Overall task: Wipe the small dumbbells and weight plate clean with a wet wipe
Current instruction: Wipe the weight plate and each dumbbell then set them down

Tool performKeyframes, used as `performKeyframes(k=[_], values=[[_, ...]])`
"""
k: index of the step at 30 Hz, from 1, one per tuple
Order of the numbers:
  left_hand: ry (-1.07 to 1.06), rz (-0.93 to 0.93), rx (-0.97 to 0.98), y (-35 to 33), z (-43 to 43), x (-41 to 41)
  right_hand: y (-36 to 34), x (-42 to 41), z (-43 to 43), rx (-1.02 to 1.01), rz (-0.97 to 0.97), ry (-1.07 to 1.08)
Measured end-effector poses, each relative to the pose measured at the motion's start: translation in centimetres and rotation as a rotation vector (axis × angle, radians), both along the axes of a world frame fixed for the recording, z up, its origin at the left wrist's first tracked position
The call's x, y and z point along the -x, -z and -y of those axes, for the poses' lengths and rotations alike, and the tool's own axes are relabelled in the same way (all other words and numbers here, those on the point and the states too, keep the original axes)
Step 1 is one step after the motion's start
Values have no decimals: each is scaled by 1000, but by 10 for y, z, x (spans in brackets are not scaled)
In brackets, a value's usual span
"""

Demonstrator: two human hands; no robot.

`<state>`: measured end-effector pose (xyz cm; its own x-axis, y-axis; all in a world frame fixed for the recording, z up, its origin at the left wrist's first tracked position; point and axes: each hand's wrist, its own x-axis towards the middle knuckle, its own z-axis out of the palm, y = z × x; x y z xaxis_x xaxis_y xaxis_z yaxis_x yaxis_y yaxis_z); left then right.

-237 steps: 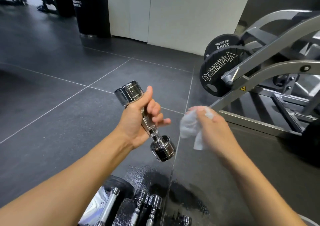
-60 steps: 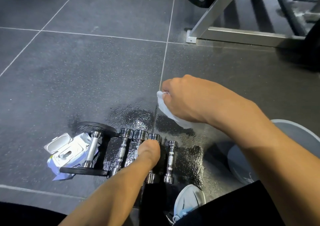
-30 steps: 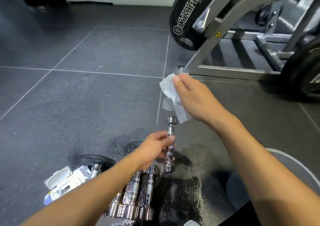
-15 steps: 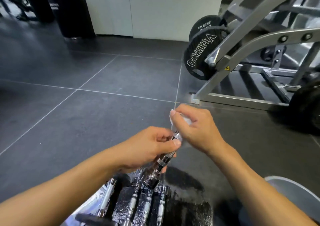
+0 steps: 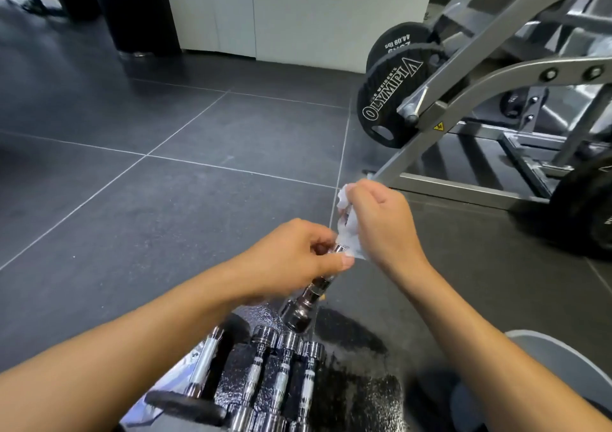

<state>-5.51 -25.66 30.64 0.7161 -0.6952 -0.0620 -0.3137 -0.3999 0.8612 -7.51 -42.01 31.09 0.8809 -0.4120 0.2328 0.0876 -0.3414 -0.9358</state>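
Dumbbell [image 5: 308, 302], held tilted: left hand [image 5: 291, 259] curls round its shaft to steady it, while right hand [image 5: 381, 229], fingers bunching the wipe [image 5: 349, 233], wraps the upper end, likely for rubbing.

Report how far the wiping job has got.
Done: cannot be confirmed; three dumbbells lie in a row on the floor, shiny, but wiped or not is unclear. In hand: the left hand holds a small dumbbell by its handle while the right hand wraps the wet wipe round its upper end. Left, likely: its lower end, and the black weight plate.
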Motion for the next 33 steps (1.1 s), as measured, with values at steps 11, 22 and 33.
performKeyframes(k=[11,22,33], values=[[-26,-576,396,-12,7,6,10,7,-10,-698,-165,-280],[-124,-370,81,-5,9,6,13,19,-9,-747,-479,-361],[-307,-411,180,-9,15,-6,22,9,-3,-971,-459,-240]])
